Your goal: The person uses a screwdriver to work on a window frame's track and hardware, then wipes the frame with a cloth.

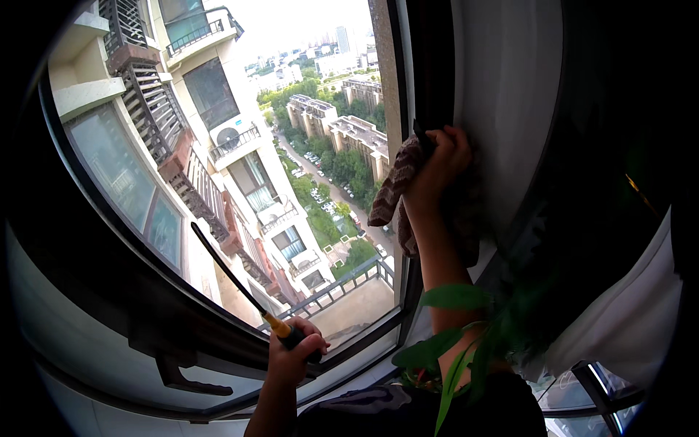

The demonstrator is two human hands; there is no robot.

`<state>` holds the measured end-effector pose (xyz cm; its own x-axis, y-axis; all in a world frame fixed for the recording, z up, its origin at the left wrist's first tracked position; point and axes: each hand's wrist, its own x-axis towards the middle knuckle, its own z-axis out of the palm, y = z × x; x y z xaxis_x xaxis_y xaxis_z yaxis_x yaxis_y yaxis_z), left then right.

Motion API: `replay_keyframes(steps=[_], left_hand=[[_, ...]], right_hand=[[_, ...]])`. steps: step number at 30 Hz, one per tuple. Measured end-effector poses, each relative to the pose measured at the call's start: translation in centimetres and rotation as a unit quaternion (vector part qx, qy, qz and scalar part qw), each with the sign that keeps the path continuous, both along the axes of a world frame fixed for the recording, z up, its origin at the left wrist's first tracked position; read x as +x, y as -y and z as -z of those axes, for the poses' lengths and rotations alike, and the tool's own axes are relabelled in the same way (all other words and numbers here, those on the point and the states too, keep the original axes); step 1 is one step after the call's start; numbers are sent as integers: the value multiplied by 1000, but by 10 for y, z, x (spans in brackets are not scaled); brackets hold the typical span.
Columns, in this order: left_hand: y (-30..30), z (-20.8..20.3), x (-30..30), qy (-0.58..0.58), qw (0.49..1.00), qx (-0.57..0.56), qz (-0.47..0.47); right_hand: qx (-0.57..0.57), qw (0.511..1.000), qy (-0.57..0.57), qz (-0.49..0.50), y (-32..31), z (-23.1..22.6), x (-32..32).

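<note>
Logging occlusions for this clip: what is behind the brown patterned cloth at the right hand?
The dark window frame shows above the cloth; buildings and trees outside show to its left. Whatever lies directly behind the cloth and right hand is covered from view.

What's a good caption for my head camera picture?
At a high window, the left hand grips a long yellow-and-black tool; the right hand holds a patterned brown cloth.

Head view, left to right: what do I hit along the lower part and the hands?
Dark L-shaped window handle → left hand gripping a yellow-and-black tool handle → right hand at a brown zigzag-patterned cloth → white draped fabric
</note>
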<state>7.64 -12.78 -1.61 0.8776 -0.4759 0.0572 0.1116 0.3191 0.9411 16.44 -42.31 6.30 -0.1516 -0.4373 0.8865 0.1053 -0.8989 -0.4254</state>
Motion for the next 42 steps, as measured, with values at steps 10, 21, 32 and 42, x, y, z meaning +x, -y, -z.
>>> replay_keyframes(steps=[10,21,32,42], left_hand=[[13,-2,12,-4,1000,-26,17],[5,6,4,24,998,-11,62],[-2,11,-8,-5,997,-9,72],[1,16,-3,-1,996,-21,81]], right_hand=[[75,993,-36,-88,4,107,2],[392,836,108,-369,-8,142,-40],[-151,976,123,-93,24,-106,-29],[-157,983,9,-93,22,-1,13]])
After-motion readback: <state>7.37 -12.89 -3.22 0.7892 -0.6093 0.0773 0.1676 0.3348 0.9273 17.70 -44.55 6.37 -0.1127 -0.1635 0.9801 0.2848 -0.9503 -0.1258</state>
